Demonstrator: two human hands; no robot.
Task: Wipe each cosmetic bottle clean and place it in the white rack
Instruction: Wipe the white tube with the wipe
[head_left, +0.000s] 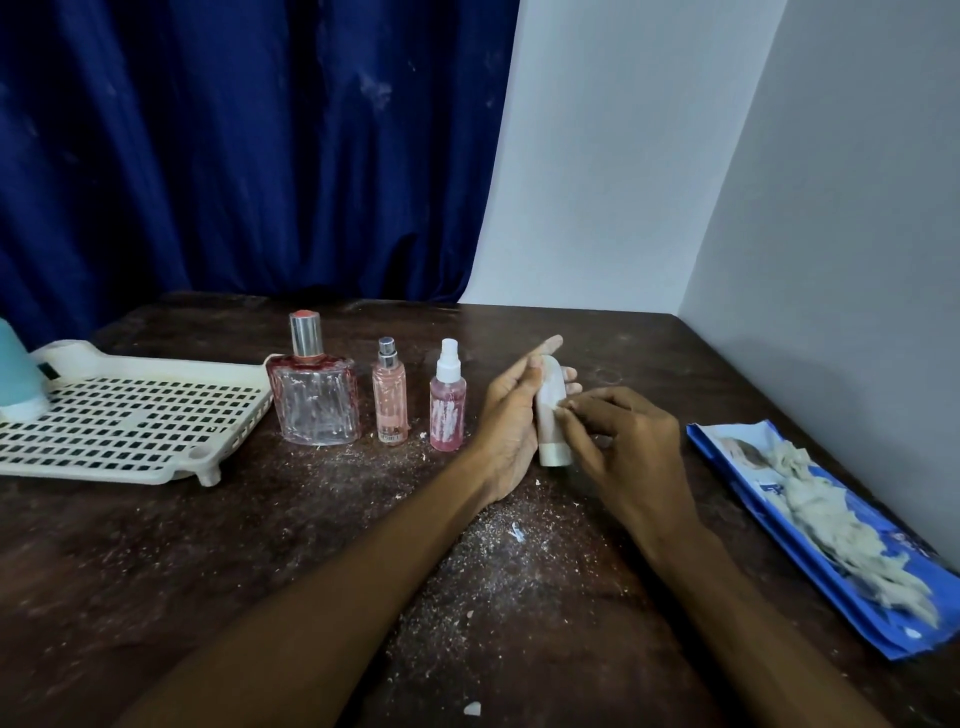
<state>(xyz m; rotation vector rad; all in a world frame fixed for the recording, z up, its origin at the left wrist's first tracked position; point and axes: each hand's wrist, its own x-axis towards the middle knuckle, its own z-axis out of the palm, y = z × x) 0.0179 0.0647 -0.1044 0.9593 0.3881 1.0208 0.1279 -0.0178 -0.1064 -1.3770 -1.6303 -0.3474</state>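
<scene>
The pale tube (551, 415) stands cap-down on the table (208, 545), gripped by the left hand (506, 426) between thumb and fingers, the right hand (623, 436) pinching its side with curled fingertips; cleaning looks unfinished, then it needs carrying left to the white rack (130, 431)

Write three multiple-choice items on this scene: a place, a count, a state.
1. The blue plastic wipe packet lies at the dark wooden table's: A left; B middle; C right.
2. Bottles standing beside the white perforated plastic rack: A three; B one; C five.
3. The small white plastic tube is: A lying flat; B standing alone; C gripped by the left hand.
C, it lies rightmost. A: clear glass bottle, slim pink bottle, pink sprayer. C, its fingers hold it; the right hand pinches it.
</scene>
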